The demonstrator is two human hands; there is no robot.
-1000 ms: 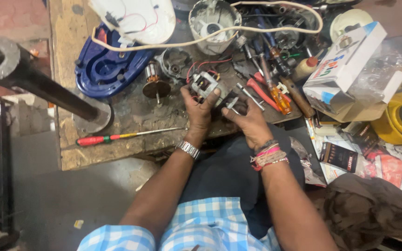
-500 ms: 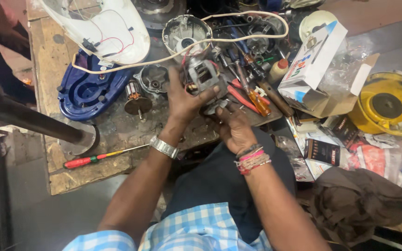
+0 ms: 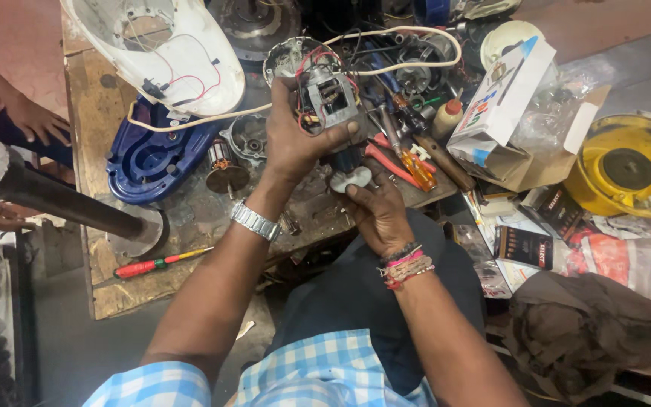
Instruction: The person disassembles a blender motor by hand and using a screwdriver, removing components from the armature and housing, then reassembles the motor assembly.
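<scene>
Here the left hand [image 3: 293, 143] is closed around a small grey electric motor core with red wires [image 3: 328, 98], thumb on one side and fingers wrapped round the other, holding it lifted above the cluttered wooden workbench [image 3: 88, 113]. Just below it, the right hand [image 3: 377, 215] pinches a small pale, lobed plastic piece [image 3: 351, 179] between fingertips and thumb, close under the motor but apart from it as far as I can tell.

As a judgement, the work looks to be mid-way: the motor is already out of its casing and stripped bare, its wires loose, while the white plastic appliance shell [image 3: 171, 53] lies open and the blue moulded plastic base [image 3: 148, 162] sits empty beside it. A copper-wound rotor [image 3: 225, 172] stands separate on the bench, so the parts are not yet back together.

The motor's long axis runs roughly from the person outward and slightly up toward the camera; its open, wired face points up toward the camera, its lower end toward the right hand. Exactly which end carries a shaft is hidden by the fingers.

Beyond, red-handled pliers [image 3: 389, 162] and an orange-handled screwdriver [image 3: 416, 164] lie right of the hands, a red-handled screwdriver [image 3: 156, 264] near the bench's front edge, and a white cardboard box [image 3: 502, 102] and yellow round housing [image 3: 631, 169] farther right. Another person's hand [image 3: 39, 120] rests at the left edge.
</scene>
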